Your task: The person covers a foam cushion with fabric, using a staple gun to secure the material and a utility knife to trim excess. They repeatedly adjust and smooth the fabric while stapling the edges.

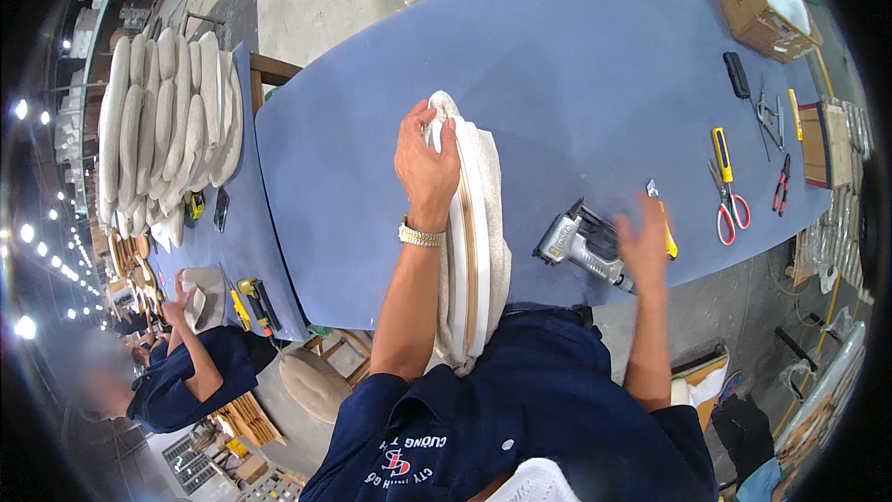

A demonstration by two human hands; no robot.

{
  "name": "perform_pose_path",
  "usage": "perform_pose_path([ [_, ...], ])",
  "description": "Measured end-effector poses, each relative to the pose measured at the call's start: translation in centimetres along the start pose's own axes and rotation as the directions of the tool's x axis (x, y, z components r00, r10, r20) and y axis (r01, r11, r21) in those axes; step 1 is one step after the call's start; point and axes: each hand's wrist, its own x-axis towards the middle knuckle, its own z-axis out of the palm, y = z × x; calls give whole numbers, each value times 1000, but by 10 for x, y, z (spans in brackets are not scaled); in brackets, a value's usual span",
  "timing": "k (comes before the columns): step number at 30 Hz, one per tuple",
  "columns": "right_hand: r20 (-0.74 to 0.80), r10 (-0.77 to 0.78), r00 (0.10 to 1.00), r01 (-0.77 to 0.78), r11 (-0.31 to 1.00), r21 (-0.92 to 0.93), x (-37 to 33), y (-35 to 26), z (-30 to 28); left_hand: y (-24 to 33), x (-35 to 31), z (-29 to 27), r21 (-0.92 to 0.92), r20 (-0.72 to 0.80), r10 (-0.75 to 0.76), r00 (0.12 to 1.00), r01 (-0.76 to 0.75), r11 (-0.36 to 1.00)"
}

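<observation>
A beige upholstered seat pad [499, 223] stands on its edge, its near end against my body. Along its upward side run white layers and a thin brown strip. My left hand [428, 167] grips the far end of the pad, thumb on one side and fingers on the other. To the right of the pad, a silver and black staple gun [581, 244] lies on the blue table. My right hand [643, 246], smeared by motion, is between the staple gun's handle and a yellow utility knife [670, 240]. Whether it touches either one, I cannot tell.
Red-handled scissors [731, 214], a yellow-handled tool [722, 151] and red-black pliers [781, 188] lie on the table's right. A cardboard box [757, 9] stands at the far right corner. At left are stacked beige pads [163, 121] and a co-worker [195, 363] handling a pad.
</observation>
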Motion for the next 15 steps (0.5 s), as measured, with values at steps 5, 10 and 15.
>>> perform_pose_path([
  [5, 53, 271, 961, -234, 903, -360, -5, 91, -7, 3, 3, 1, -11, -67, 91, 994, -92, 996],
  [10, 211, 218, 953, -234, 971, 53, 28, 83, 2, 1, 2, 1, -157, -63, -39, 997, 29, 987],
  [15, 414, 12, 910, -308, 688, 657, 82, -113, 0, 1, 4, 5, -430, 6, -277, 961, 253, 867],
])
